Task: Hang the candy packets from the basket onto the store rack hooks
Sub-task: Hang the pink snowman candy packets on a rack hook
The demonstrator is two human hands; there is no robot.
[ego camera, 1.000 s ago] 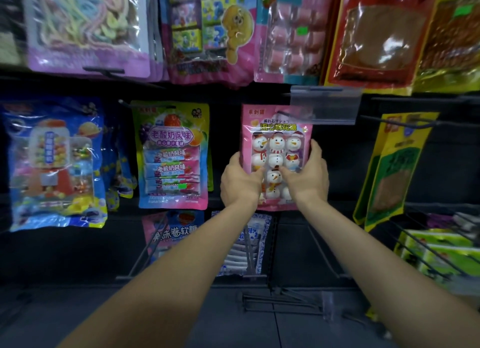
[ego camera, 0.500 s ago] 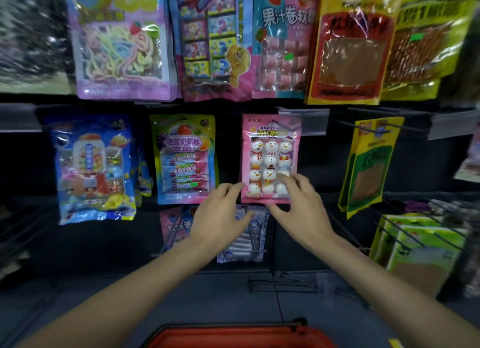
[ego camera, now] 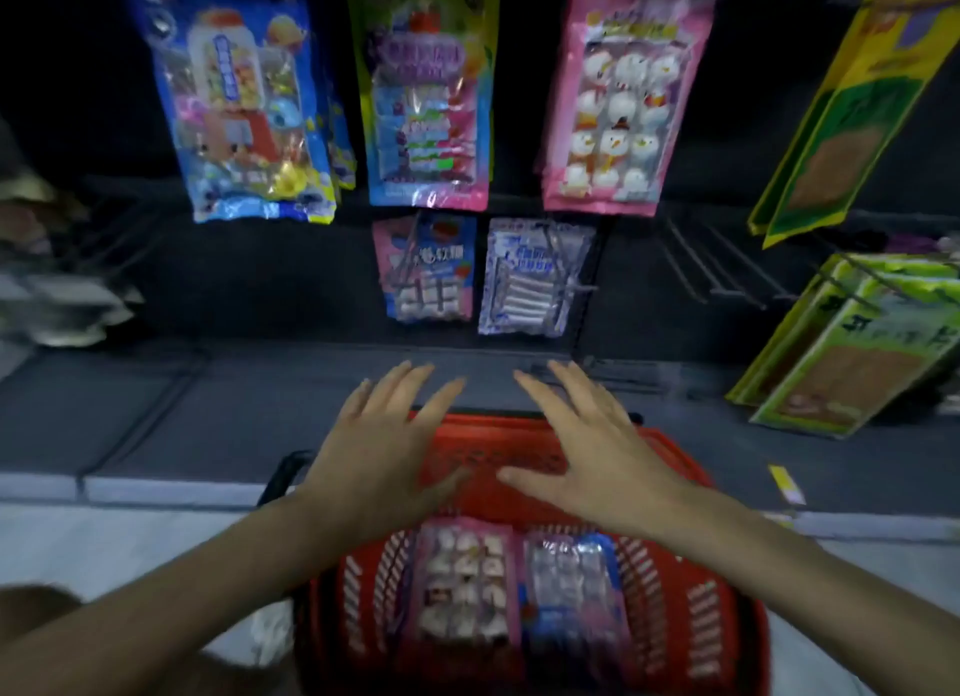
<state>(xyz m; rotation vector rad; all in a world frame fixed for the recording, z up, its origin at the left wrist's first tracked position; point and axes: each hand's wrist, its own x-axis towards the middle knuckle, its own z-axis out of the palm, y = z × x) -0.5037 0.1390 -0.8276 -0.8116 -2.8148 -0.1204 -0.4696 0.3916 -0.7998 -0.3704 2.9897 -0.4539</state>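
My left hand (ego camera: 384, 451) and my right hand (ego camera: 587, 451) were both spread wide, fingers straight and apart, holding nothing. They hovered palms down, side by side in the middle of the frame, over the far rim of the red basket (ego camera: 727, 622). I could not tell whether either palm touched that rim.

Just below my wrists, at the bottom centre, two packets lay flat in the basket. A pink snowman packet (ego camera: 462, 586) was on the left and a blue-edged packet (ego camera: 571, 591) just beside it on the right. Blur hid their top seams and any hang hole.

I judged these would be light, with slick, crinkly film that bends readily and sweets inside soft enough to squash. A pinch on the flat sealed strip at the top edge, thumb in front and fingers behind, would suit better than a squeeze across the middle. It would also leave the hole free for a hook.

Farther out, right of centre at the top, a matching hung snowman packet (ego camera: 618, 97) was on the rack, with bare hooks (ego camera: 711, 264) below and to its right. A blue toy-candy packet (ego camera: 244, 102) hung at the upper left, a green-and-pink packet (ego camera: 431, 102) between the two, and yellow-green packets (ego camera: 841, 108) at the right edge.
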